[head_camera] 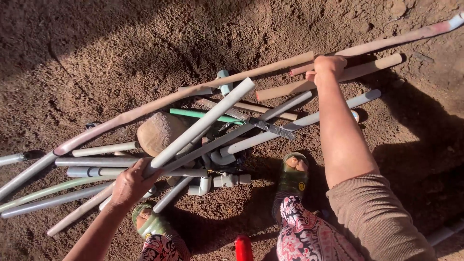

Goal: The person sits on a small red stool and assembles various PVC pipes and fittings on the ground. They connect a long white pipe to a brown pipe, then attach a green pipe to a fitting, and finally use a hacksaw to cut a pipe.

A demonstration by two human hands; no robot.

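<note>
A loose pile of grey, white and dusty tan plastic pipes (227,140) lies on bare brown soil. My left hand (131,182) is closed around the lower end of a thick white pipe (203,123) that slants up to the right over the pile. My right hand (327,67) reaches far out and grips a long dusty pink-tan pipe (386,43) near its lower end. A green pipe (203,115) and white elbow fittings (220,181) sit in the heap. My feet in green sandals (292,174) stand beside it.
A rounded brown stone (157,131) rests among the pipes. A dark metal strip (263,124) crosses the middle. A red object (243,247) shows at the bottom edge. Another pale pipe (444,232) lies at the lower right. Shadow covers the upper left ground.
</note>
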